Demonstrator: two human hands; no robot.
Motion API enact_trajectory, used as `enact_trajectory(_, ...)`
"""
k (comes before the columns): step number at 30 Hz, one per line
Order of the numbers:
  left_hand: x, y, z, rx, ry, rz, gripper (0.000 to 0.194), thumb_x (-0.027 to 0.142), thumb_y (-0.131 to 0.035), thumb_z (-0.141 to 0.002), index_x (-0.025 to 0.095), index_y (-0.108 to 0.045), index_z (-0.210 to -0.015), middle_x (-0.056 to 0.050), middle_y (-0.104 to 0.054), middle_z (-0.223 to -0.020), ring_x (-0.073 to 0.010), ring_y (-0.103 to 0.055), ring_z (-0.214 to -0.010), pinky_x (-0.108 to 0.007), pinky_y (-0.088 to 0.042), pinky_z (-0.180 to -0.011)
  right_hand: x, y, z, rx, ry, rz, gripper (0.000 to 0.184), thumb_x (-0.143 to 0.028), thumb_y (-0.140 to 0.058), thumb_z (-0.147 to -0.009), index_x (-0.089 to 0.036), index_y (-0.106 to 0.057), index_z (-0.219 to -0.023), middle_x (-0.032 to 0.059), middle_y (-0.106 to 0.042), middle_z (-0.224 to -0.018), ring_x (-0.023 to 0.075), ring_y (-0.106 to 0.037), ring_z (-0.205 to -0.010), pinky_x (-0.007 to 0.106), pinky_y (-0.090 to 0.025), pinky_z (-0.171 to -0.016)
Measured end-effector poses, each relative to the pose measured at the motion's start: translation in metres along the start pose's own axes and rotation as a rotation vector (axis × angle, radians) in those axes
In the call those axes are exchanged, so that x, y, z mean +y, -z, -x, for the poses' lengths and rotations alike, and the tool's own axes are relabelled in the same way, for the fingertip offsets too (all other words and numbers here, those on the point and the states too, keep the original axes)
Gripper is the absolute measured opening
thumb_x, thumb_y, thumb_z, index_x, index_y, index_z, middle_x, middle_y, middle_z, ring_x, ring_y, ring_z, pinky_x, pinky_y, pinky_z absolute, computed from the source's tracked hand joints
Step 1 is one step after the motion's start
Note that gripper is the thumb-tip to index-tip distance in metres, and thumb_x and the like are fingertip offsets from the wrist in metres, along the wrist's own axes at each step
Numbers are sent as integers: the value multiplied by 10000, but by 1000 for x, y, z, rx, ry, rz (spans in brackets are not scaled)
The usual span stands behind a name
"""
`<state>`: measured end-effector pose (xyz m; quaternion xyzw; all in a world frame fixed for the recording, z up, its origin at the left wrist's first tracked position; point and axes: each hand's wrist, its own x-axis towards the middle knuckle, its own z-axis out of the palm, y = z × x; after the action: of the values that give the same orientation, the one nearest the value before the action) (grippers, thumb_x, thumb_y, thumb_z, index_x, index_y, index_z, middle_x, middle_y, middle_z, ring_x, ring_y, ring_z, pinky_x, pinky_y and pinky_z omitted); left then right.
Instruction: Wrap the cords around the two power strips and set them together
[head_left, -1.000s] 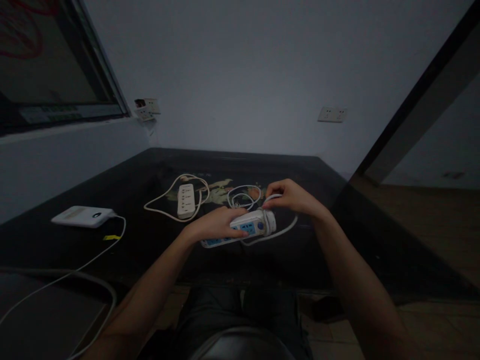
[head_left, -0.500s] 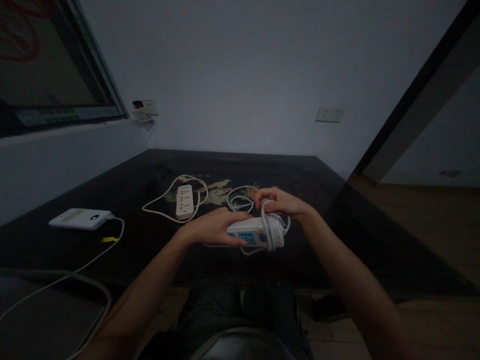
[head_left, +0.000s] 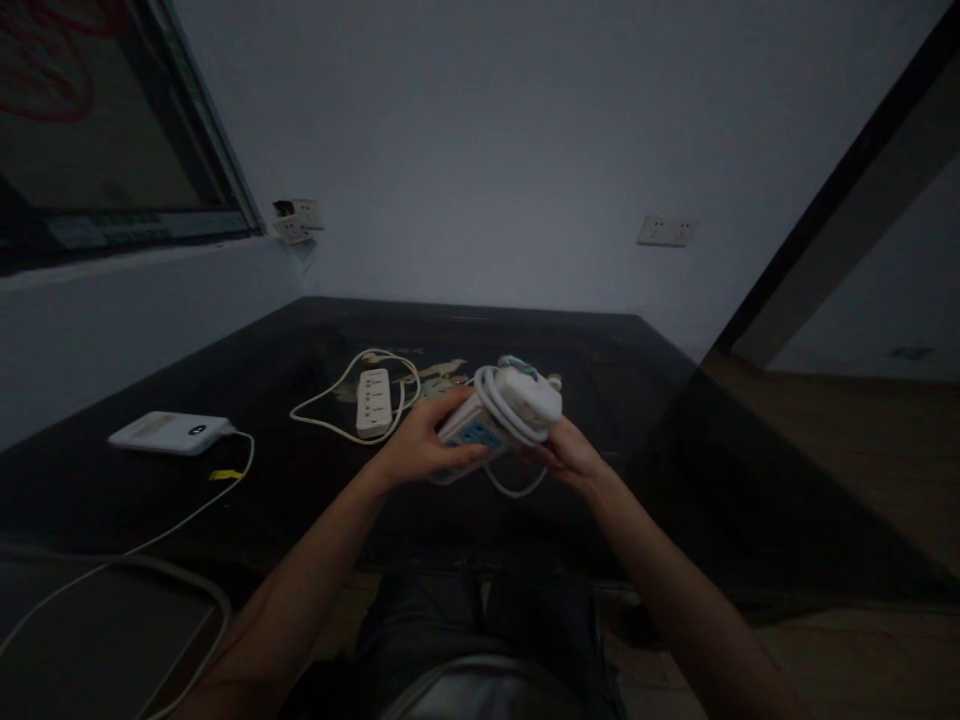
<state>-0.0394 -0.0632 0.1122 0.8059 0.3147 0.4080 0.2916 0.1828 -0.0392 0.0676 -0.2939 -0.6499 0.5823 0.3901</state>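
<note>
A white power strip (head_left: 534, 396) with blue sockets is tilted above the black table, its far-right end raised. My left hand (head_left: 424, 440) grips its left part, thumb along the near side and fingers over the top. White cord (head_left: 491, 395) is wound in several turns around the right end. At that end, my right hand (head_left: 574, 452) is closed on the cord low down, with its fingertips hidden beneath the strip. A loose loop of cord hangs below, between the two hands.
A second white power strip (head_left: 373, 402) lies on the table (head_left: 637, 400) inside its looped cord. Farther left are a white power bank (head_left: 169, 432) with a cable plugged in and a yellow tag (head_left: 226, 475). Wall sockets (head_left: 667, 231) are behind the table.
The strip has turned, its right end swinging up and away from me. My right hand has moved from the strip's far side down to beneath its right end.
</note>
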Motion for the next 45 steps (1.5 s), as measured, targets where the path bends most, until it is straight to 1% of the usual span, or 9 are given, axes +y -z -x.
enact_trajectory(2,-3,1,-1,117,91,133,586,511,-683,-702,172,-538,-1158,-99,-649,-1115,-265,-629,-981,-337,-514,-796,-3,0,11,-29,-23,-171,413,-616,-526,-820,-211,-501,-745,-134,-251,-365,56,-156,-332,216,-335,-414)
enact_trajectory(6,-7,1,-5,211,262,278,526,473,-689,-708,189,-494,-1105,-92,-669,-1030,-251,-675,-857,-331,-552,-678,-18,-2,35,-47,-62,-32,366,-540,-509,-874,-178,-561,-899,-107,-302,-481,63,-198,-399,188,-196,-381)
enact_trajectory(13,-16,-1,-10,222,375,324,497,464,-644,-749,194,-464,-1125,-63,-685,-926,-208,-687,-681,-317,-553,-591,-50,-1,64,185,48,510,357,-484,-435,-924,-182,-611,-850,-39,-413,-591,102,-389,-531,215,-292,-478)
enact_trajectory(17,-21,4,-11,210,407,331,514,426,-660,-749,191,-475,-1167,-73,-681,-962,-208,-688,-712,-319,-556,-601,-67,5,75,364,150,634,324,-436,-469,-909,-190,-656,-813,-14,-510,-583,117,-447,-515,223,-327,-465)
enact_trajectory(20,-27,6,-11,151,440,315,533,430,-648,-768,193,-468,-1211,-76,-679,-965,-192,-679,-673,-327,-553,-601,-75,6,77,417,203,671,281,-410,-526,-879,-196,-692,-806,21,-641,-670,144,-551,-568,229,-395,-491)
enact_trajectory(27,-39,3,-15,-18,324,-122,433,445,-595,-795,175,-583,-1133,-73,-676,-990,-228,-644,-871,-331,-512,-745,-89,-4,64,332,290,785,196,-319,-568,-858,-198,-722,-871,58,-738,-823,199,-670,-721,254,-493,-599)
enact_trajectory(37,-4,-2,-14,-247,183,-533,515,524,-566,-799,278,-546,-1251,-57,-691,-1025,-248,-643,-846,-302,-445,-716,-103,-1,27,232,494,949,184,-297,-581,-872,-191,-728,-842,45,-720,-790,156,-638,-704,256,-452,-658)
enact_trajectory(41,5,-1,-9,-366,113,-703,578,577,-547,-802,273,-523,-1293,-94,-695,-987,-293,-652,-836,-330,-443,-709,-100,4,14,187,455,899,176,-292,-593,-853,-189,-727,-804,36,-721,-775,154,-639,-712,254,-451,-660)
enact_trajectory(45,10,0,-5,-393,73,-837,545,549,-517,-839,289,-496,-1318,-90,-699,-955,-284,-661,-830,-322,-442,-707,-96,14,8,200,357,800,180,-325,-635,-808,-177,-724,-757,41,-721,-751,163,-635,-696,255,-449,-628)
